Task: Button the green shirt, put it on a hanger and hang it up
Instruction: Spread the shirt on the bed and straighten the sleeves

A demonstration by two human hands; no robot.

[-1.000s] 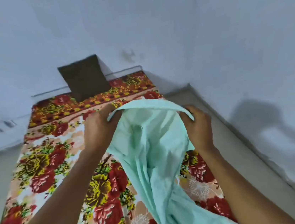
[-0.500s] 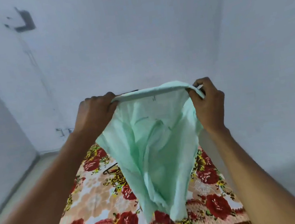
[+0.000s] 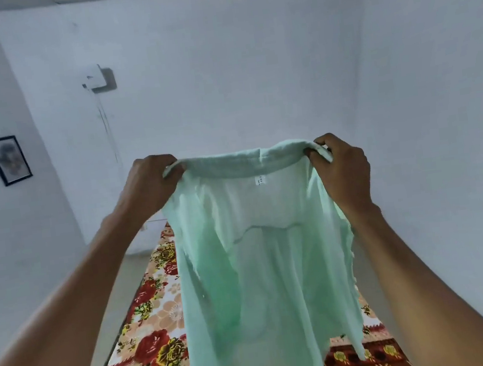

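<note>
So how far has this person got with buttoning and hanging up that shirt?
Early days. Done: the green shirt is off the floral bedspread and held up. In hand: the left hand and right hand each pinch an end of the collar, the front hanging open toward the camera. Left: buttoning, then the hanger; no hanger is in view.
</note>
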